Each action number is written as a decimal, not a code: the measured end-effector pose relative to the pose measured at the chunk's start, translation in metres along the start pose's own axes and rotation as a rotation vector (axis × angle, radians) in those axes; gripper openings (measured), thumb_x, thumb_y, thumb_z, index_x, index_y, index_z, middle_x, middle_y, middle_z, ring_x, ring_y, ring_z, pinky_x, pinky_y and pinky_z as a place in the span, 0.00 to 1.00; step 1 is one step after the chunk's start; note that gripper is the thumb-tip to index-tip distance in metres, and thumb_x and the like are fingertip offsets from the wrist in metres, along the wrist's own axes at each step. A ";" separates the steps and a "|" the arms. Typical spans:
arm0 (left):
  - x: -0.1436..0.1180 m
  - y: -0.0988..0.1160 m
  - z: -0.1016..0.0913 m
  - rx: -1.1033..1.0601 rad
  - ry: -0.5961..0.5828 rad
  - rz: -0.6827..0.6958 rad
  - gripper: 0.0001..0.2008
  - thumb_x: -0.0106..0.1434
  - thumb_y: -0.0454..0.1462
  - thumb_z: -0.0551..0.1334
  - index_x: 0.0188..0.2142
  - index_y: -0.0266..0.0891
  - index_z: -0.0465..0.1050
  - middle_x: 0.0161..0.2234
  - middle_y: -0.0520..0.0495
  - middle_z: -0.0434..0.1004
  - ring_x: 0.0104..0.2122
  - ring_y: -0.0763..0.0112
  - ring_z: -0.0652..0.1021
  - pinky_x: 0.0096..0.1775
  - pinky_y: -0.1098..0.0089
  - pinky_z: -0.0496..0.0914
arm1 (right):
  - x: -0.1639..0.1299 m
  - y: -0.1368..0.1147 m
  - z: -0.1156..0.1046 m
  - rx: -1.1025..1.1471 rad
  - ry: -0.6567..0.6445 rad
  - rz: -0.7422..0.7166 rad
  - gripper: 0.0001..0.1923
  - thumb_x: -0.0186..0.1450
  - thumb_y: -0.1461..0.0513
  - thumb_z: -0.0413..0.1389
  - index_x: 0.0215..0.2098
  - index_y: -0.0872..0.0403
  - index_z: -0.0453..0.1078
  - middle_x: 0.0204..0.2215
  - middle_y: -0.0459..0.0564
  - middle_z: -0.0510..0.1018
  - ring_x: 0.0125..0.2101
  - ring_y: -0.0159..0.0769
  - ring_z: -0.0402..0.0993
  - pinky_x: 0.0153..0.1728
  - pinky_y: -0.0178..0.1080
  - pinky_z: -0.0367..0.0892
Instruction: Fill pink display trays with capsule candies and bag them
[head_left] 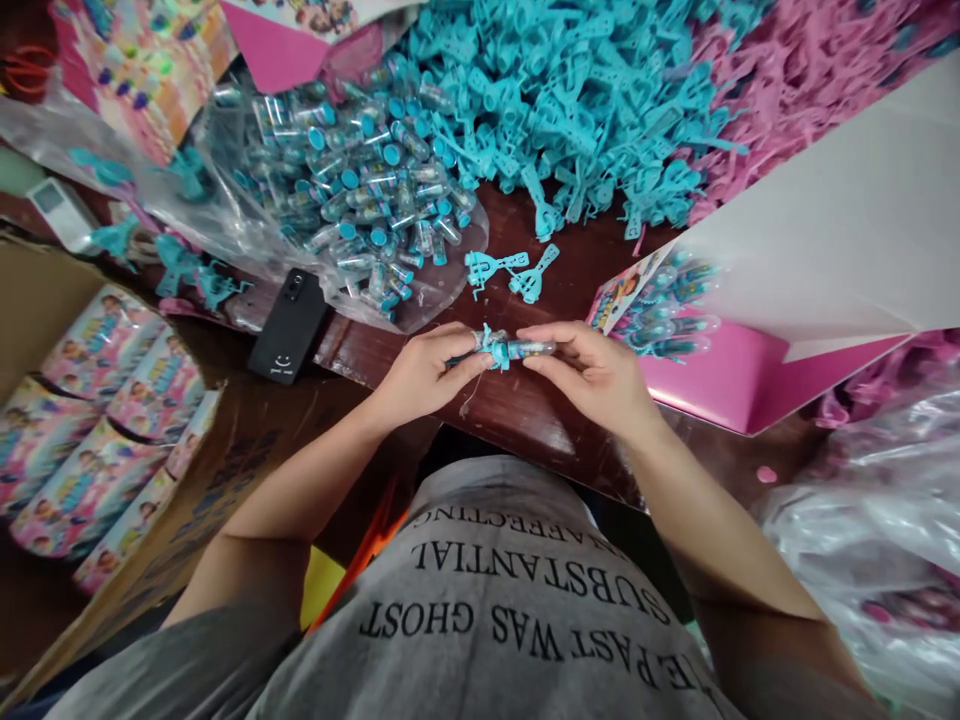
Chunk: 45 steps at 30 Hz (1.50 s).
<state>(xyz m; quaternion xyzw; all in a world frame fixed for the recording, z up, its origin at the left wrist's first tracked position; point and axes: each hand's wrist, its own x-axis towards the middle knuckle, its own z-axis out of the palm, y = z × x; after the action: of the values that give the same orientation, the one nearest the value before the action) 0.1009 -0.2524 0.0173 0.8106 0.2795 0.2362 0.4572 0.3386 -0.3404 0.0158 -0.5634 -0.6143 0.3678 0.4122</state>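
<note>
Hands meet at the wooden table [525,400] edge: the left hand [424,375] and right hand [592,375] both pinch one small tube [529,349], its long axis running left to right between them, a blue clip [495,347] at its middle. Two loose clips [510,272] lie just beyond; one phone [291,325] sits farther left.

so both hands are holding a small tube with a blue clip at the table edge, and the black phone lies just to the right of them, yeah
Not quite: the head view shows the black phone lying to the left of the hands. The rest stands: left hand and right hand hold the small tube with its blue clip at the table edge.
</note>
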 end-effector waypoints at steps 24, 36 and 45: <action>-0.098 -0.030 -0.017 -0.158 0.664 -0.487 0.22 0.72 0.52 0.65 0.29 0.40 0.74 0.23 0.53 0.69 0.24 0.73 0.69 0.29 0.72 0.65 | 0.120 -0.017 0.110 -0.502 -0.194 0.018 0.19 0.77 0.54 0.57 0.62 0.50 0.74 0.56 0.55 0.83 0.51 0.46 0.81 0.48 0.44 0.73; -0.076 -0.027 -0.003 -0.550 0.569 -0.582 0.26 0.53 0.56 0.79 0.38 0.38 0.82 0.31 0.50 0.81 0.30 0.74 0.73 0.36 0.72 0.69 | 0.107 -0.029 0.080 -0.973 -0.468 0.074 0.18 0.71 0.67 0.55 0.57 0.61 0.74 0.54 0.68 0.81 0.55 0.59 0.79 0.50 0.53 0.75; -0.051 -0.007 0.009 -0.666 0.272 -0.519 0.25 0.56 0.56 0.79 0.33 0.38 0.80 0.23 0.56 0.69 0.22 0.79 0.62 0.26 0.74 0.59 | 0.019 -0.012 0.022 0.184 -0.296 0.110 0.20 0.72 0.52 0.62 0.59 0.48 0.74 0.51 0.50 0.85 0.43 0.36 0.84 0.36 0.39 0.82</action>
<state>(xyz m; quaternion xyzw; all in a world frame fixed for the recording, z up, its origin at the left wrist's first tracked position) 0.0672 -0.2891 0.0009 0.4836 0.4400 0.2952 0.6967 0.3131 -0.3229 0.0202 -0.4959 -0.6001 0.5234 0.3465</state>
